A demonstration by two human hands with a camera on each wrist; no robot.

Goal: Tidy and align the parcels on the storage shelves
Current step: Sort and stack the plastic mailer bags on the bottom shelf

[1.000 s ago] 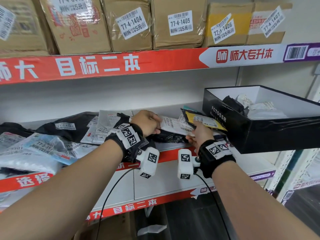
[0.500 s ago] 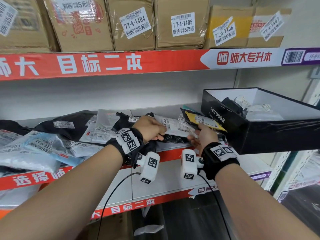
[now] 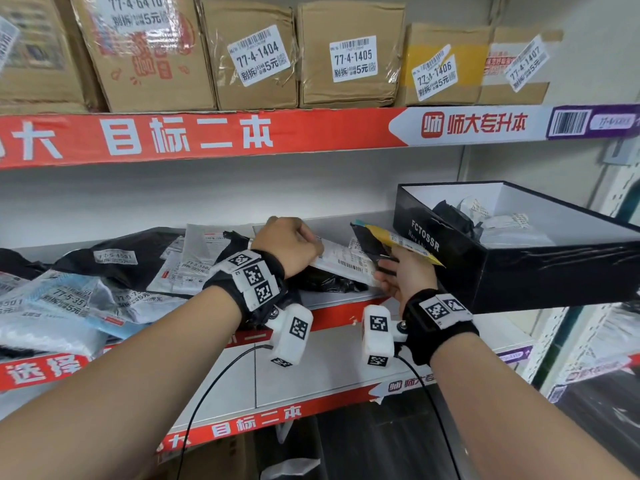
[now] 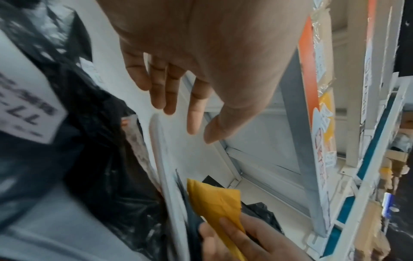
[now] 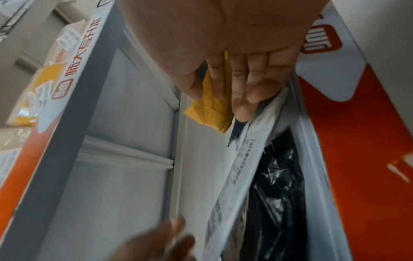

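The hands have lifted a little: the right hand [image 3: 403, 271] pinches the yellow envelope [image 4: 214, 199] with a dark one, the left hand [image 3: 287, 245] now relaxed over the white parcel [image 3: 346, 263] on the shelf [image 3: 332, 223]. I judge the flat parcels are being gathered upright.

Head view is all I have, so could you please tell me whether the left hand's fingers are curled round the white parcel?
Observer: No. The left wrist view shows the left hand with its fingers fairly straight beside the white parcel, not wrapped round it.
Operator: Thank you. How does the right hand hold the yellow envelope?
Observer: The right wrist view shows the right hand pinching the yellow envelope between thumb and fingers.
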